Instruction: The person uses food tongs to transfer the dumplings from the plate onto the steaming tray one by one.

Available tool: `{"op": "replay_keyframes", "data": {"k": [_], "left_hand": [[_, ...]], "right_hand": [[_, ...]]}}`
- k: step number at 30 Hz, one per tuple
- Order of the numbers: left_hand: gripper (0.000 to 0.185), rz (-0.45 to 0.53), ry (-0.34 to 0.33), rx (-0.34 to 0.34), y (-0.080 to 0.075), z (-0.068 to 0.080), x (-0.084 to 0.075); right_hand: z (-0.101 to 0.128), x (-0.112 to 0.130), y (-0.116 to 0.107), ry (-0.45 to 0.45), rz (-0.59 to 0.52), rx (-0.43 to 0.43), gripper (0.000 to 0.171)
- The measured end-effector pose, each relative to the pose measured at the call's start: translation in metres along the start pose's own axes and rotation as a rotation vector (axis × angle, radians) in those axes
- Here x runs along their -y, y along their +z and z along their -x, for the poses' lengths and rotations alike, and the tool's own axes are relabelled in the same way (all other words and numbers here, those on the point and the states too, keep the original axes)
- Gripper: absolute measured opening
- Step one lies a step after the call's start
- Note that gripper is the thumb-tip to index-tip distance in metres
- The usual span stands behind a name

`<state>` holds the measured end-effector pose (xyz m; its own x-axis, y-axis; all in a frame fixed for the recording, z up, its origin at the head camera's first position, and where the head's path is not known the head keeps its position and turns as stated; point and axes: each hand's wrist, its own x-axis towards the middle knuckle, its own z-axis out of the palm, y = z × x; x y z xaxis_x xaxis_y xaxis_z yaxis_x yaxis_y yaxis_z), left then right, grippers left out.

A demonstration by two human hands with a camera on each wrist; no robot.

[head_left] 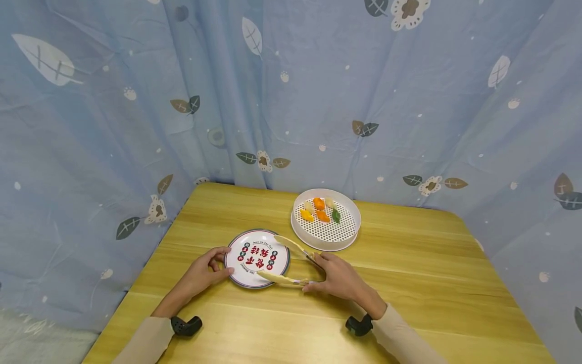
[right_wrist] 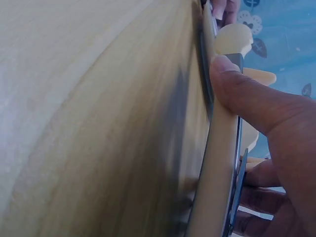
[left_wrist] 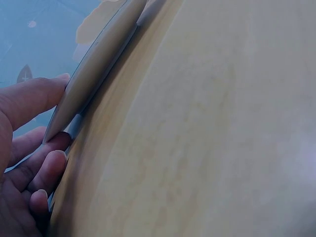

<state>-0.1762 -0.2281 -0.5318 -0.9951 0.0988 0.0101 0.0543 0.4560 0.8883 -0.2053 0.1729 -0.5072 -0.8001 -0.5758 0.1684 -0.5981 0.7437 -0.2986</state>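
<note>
Tongs (head_left: 291, 263): held in right hand (head_left: 338, 278), arms apart, empty.
Plate (head_left: 257, 258): bare; left hand (head_left: 206, 270) gripped its rim.
Steamer (head_left: 325, 219): food pieces all inside, none moved yet.

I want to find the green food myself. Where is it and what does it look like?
On the wooden table, look past the printed plate to the white round steamer tray near the curtain. The green piece lies at the right of the small food cluster, the only green one among orange and pale pieces.
</note>
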Motion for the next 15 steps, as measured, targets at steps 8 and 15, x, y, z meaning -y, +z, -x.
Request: {"op": "replay_keyframes", "data": {"k": [8,15], "left_hand": [[0.058,0.012,-0.004,0.004,0.0,0.0,0.0],[0.061,-0.035,-0.029,0.015,-0.008,0.002,-0.003]], "right_hand": [[0.001,0.0,-0.002,-0.005,-0.029,0.026,0.093],[0.009,-0.012,-0.024,0.003,-0.128,0.046,0.088]]}}
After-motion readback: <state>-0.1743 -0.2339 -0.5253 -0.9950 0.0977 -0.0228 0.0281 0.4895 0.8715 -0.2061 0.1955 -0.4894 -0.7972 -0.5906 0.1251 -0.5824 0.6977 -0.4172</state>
